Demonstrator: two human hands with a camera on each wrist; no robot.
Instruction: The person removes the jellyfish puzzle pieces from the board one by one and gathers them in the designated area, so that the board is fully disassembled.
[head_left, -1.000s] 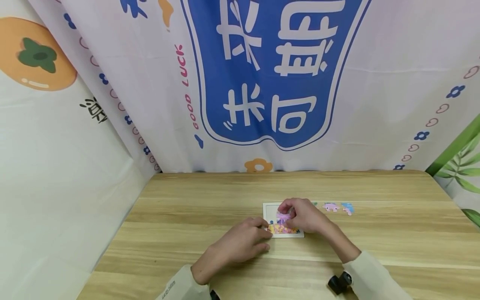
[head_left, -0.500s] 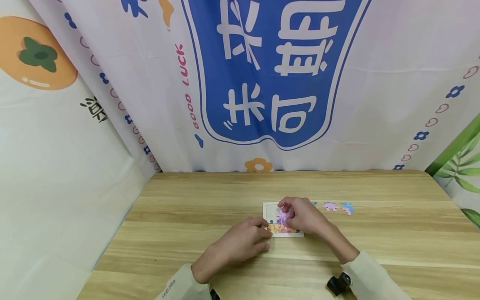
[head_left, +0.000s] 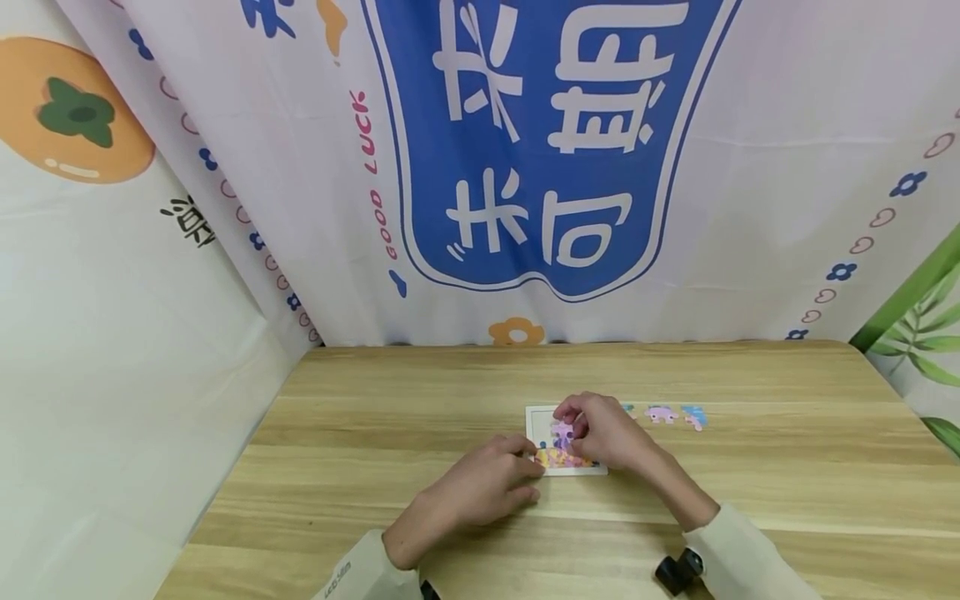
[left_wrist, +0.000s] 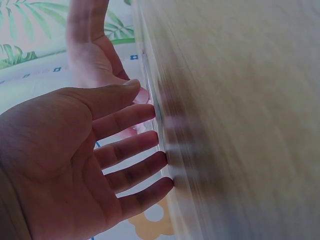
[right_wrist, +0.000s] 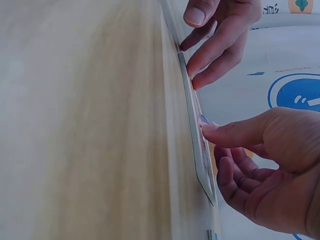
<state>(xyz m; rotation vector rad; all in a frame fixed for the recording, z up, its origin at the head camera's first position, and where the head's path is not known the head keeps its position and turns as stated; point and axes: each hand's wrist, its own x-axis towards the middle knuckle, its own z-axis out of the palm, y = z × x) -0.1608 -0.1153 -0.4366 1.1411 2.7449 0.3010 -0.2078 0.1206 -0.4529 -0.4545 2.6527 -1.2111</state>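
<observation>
A white-rimmed jigsaw puzzle tray [head_left: 577, 472] lies on the wooden table, its lower part filled with yellow and pink pieces. My left hand [head_left: 491, 481] rests at the tray's left edge; its fingers are spread and loosely extended in the left wrist view, fingertips against the tabletop and tray. Over the tray, my right hand [head_left: 609, 433] pinches a purple-pink puzzle piece [head_left: 562, 430] between thumb and fingers, right above the filled row. In the right wrist view the thumb [right_wrist: 235, 132] presses down at the tray's surface, and the piece is mostly hidden by it.
To the right of the tray lie loose puzzle pieces: a pink one [head_left: 662, 413], a blue and pink one [head_left: 694, 417], and one partly behind the right hand. A printed curtain [head_left: 450, 317] hangs along the table's back edge.
The right hand has shifted very slightly left with the purple-pink puzzle piece, uncovering a little more of it. The left hand stays at the tray's edge.
</observation>
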